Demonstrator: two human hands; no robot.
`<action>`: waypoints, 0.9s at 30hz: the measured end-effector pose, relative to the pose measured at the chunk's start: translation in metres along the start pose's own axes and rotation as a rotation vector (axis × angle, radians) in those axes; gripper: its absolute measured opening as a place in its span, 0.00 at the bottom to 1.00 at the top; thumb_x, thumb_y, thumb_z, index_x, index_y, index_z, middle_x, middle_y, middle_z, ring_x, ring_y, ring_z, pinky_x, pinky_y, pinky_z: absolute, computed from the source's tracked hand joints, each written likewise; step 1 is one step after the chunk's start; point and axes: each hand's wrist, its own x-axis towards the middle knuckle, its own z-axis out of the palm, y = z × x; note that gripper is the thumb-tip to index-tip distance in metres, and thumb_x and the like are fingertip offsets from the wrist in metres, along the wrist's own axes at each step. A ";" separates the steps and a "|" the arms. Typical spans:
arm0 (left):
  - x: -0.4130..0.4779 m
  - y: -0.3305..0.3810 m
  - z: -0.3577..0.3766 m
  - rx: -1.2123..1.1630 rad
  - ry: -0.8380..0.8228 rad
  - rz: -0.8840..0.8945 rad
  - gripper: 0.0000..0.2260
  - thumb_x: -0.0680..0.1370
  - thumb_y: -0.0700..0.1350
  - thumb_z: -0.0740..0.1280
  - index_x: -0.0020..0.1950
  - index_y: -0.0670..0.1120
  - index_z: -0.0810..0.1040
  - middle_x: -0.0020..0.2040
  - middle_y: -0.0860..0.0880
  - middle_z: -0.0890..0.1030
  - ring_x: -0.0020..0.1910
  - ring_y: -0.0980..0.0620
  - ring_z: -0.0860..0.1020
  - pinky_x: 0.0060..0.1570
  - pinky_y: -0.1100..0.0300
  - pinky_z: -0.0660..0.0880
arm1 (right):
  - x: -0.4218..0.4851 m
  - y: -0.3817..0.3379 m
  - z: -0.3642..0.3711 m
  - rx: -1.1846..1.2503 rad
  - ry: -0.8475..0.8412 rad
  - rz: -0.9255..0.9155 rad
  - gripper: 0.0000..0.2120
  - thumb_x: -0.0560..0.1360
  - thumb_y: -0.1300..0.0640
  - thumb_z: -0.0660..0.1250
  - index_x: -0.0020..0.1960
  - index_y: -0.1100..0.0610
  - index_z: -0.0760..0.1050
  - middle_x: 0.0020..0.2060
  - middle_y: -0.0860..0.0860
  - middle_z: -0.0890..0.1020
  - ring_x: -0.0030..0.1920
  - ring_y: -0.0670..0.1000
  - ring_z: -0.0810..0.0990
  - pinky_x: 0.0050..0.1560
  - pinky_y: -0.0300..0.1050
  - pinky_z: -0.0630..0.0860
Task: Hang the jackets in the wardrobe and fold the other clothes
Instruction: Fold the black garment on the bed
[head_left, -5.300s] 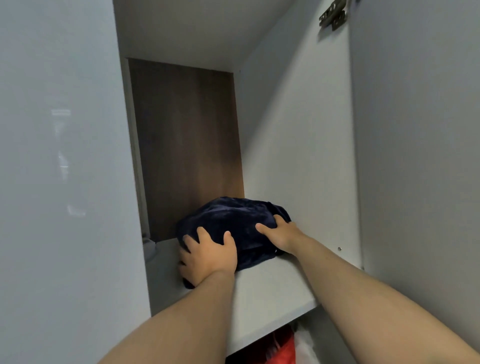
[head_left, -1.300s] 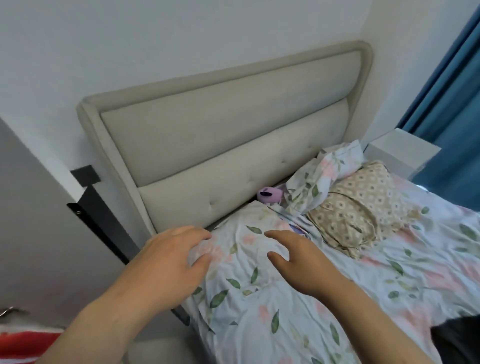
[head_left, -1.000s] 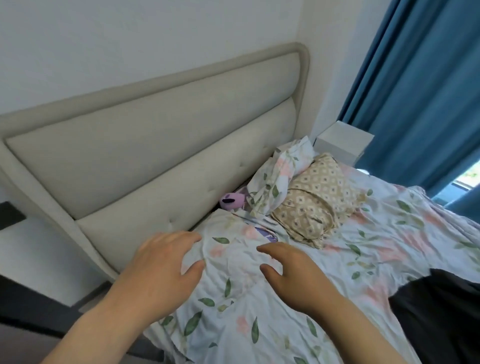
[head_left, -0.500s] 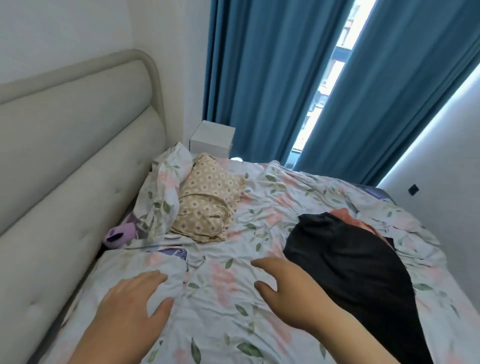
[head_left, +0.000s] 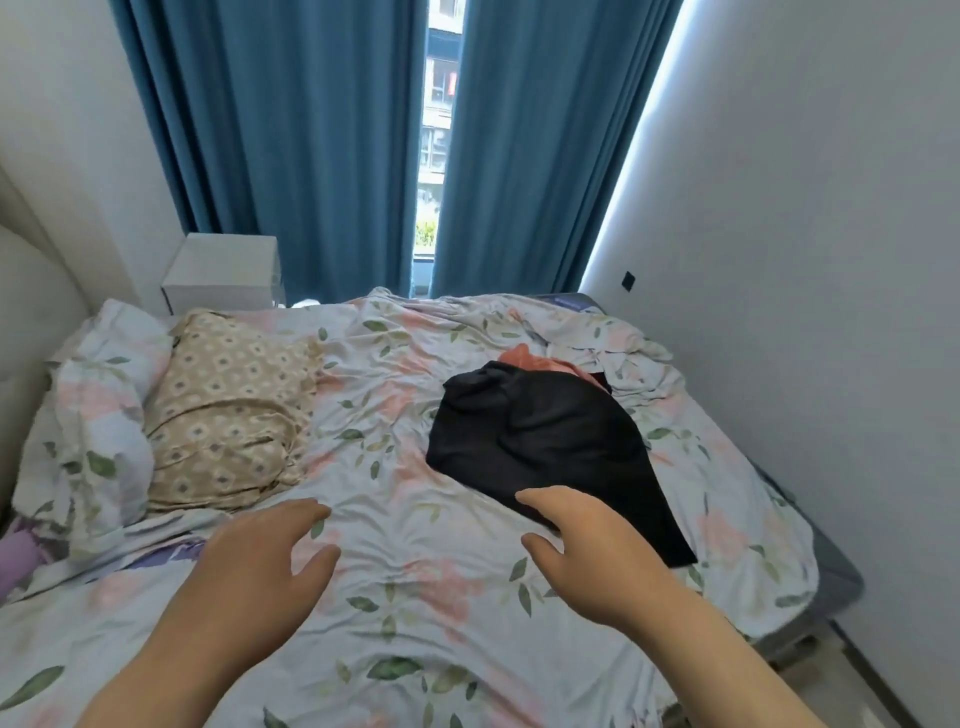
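A black garment (head_left: 545, 436) lies crumpled on the right half of the bed. A salmon-pink piece of clothing (head_left: 530, 359) sticks out from under its far edge. My right hand (head_left: 582, 545) hovers palm down with relaxed fingers, its fingertips over the black garment's near edge; I cannot tell if it touches. Over the floral sheet (head_left: 405, 571), left of the garment, my left hand (head_left: 260, 561) is spread and holds nothing.
A beige patterned pillow (head_left: 228, 405) and a floral pillow (head_left: 93, 415) lie at the bed's left. A white nightstand (head_left: 223, 278) stands behind them. Blue curtains (head_left: 311, 130) hang at the back, a white wall (head_left: 810, 260) runs along the right.
Earlier both hands pressed a dark blue bundle on a wardrobe shelf. The view has since swung right across the headboard to the bed, bringing the black garment under my right hand.
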 end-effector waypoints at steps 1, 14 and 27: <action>0.002 0.013 0.005 -0.006 -0.003 0.013 0.19 0.79 0.57 0.64 0.70 0.58 0.72 0.70 0.60 0.72 0.70 0.56 0.69 0.69 0.56 0.65 | -0.004 0.014 -0.004 0.012 0.011 0.022 0.24 0.81 0.45 0.60 0.76 0.43 0.63 0.72 0.39 0.69 0.72 0.42 0.67 0.70 0.37 0.64; 0.043 0.192 0.104 0.030 -0.023 0.084 0.18 0.78 0.53 0.68 0.68 0.54 0.76 0.67 0.57 0.76 0.67 0.54 0.73 0.63 0.57 0.68 | -0.059 0.233 -0.049 0.156 -0.016 0.214 0.24 0.81 0.45 0.61 0.76 0.42 0.62 0.73 0.38 0.68 0.71 0.42 0.68 0.64 0.36 0.65; 0.066 0.292 0.155 0.089 -0.093 0.240 0.19 0.79 0.49 0.68 0.70 0.51 0.74 0.68 0.56 0.75 0.68 0.54 0.72 0.67 0.59 0.67 | -0.108 0.330 -0.069 0.186 0.026 0.329 0.24 0.82 0.47 0.61 0.77 0.44 0.62 0.73 0.41 0.68 0.72 0.44 0.67 0.66 0.38 0.64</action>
